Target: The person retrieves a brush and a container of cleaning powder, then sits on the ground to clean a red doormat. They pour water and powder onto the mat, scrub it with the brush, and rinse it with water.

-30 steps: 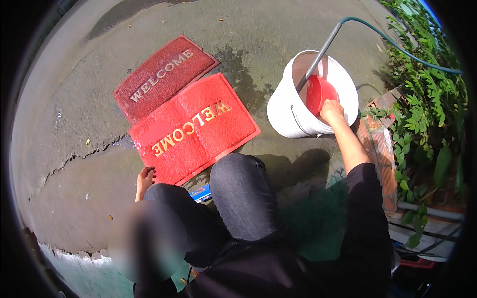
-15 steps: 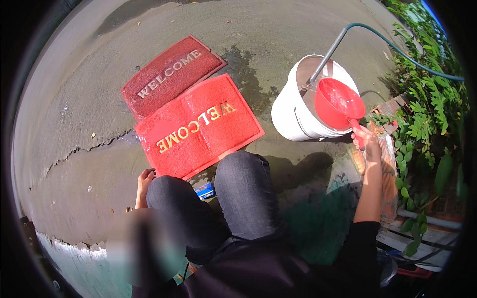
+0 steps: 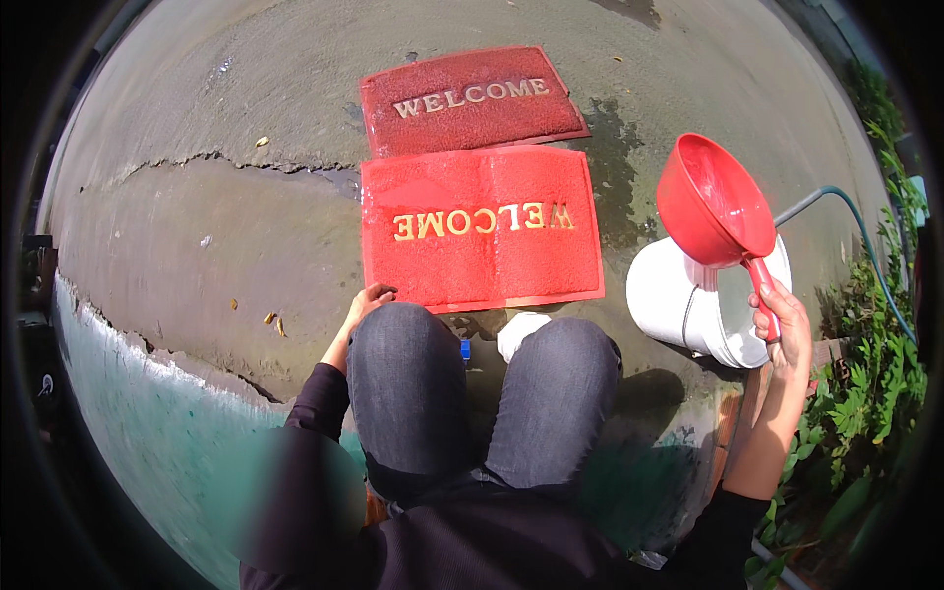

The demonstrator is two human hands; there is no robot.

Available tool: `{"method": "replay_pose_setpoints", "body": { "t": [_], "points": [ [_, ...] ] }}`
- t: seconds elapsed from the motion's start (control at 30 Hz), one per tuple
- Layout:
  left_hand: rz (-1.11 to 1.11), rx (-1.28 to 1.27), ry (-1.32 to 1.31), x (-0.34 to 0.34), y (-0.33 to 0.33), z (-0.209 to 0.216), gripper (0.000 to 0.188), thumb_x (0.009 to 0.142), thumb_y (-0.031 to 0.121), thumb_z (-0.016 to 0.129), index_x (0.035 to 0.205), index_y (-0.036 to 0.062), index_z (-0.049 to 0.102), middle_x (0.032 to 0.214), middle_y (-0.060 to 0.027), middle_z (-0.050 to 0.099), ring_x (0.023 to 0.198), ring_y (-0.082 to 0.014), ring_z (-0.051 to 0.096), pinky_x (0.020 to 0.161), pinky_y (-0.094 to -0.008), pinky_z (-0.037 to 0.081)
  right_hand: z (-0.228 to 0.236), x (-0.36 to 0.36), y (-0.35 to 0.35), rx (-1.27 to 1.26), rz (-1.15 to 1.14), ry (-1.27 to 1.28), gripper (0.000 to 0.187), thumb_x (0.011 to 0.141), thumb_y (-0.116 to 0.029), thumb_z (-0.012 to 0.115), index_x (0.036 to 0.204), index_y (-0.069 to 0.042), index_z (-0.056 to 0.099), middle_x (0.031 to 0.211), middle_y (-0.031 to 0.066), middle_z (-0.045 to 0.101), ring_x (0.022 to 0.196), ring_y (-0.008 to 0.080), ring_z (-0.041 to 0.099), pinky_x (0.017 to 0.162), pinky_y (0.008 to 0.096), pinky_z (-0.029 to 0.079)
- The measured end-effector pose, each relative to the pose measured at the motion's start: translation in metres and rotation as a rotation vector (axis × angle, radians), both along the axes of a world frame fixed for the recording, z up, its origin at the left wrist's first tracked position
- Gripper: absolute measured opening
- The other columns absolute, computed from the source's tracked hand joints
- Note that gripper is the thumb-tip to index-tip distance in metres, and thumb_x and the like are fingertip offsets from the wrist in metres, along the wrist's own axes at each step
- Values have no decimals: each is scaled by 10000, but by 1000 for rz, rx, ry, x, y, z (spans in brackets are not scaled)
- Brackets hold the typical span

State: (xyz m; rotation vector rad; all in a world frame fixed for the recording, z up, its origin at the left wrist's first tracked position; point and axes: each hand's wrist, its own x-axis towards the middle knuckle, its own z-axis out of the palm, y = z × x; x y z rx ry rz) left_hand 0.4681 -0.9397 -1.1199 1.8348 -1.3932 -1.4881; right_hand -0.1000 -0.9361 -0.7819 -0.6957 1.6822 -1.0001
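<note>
My right hand (image 3: 786, 313) is closed around the handle of a red plastic water dipper (image 3: 710, 211). The dipper is held tilted, above a white bucket (image 3: 669, 295), and hides part of its mouth. At the near left corner of a bright red doormat (image 3: 433, 272), my left hand (image 3: 372, 299) has its fingers bent against the edge; my knee hides some of that hand. The mat lies flat, with yellow lettering turned upside down to me. Just beyond it lies a darker red doormat (image 3: 462, 126) with pale lettering.
A green hose (image 3: 865, 236) runs behind the bucket at the right. Leafy plants (image 3: 855, 393) and bricks (image 3: 736, 413) border that side. Between my knees are a small blue object (image 3: 465, 349) and a white one (image 3: 521, 332). Cracked, partly wet concrete (image 3: 197, 246) surrounds the mats.
My right hand has lifted the dipper from the bucket's mouth to above it. My view has turned left, so the mats and bucket appear farther right. My left hand stays at the mat's corner.
</note>
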Motion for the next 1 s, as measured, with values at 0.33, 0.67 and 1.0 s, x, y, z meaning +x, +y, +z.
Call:
{"method": "replay_pose_setpoints", "body": {
  "t": [0.33,0.67,1.0],
  "points": [
    [348,144,260,29,85,10,259,891,153,494,1069,-19,570,939,-83,629,866,-123,572,788,-262,445,-162,129,-276,295,189,172,59,806,-93,569,842,-46,575,615,13,538,422,46,449,343,183,352],
    [330,171,267,18,116,19,293,840,167,579,1062,-23,554,945,-70,622,847,-117,571,762,-251,460,-238,248,-326,311,467,564,63,753,-81,640,746,-35,599,583,23,535,420,82,454,351,227,354],
    [435,264,485,13,94,6,342,826,201,594,1099,1,539,991,-88,612,912,-166,575,803,-295,464,-203,198,-187,268,665,309,371,763,-98,641,1129,-67,588,660,23,598,440,52,479,374,200,367]
  ]
}}
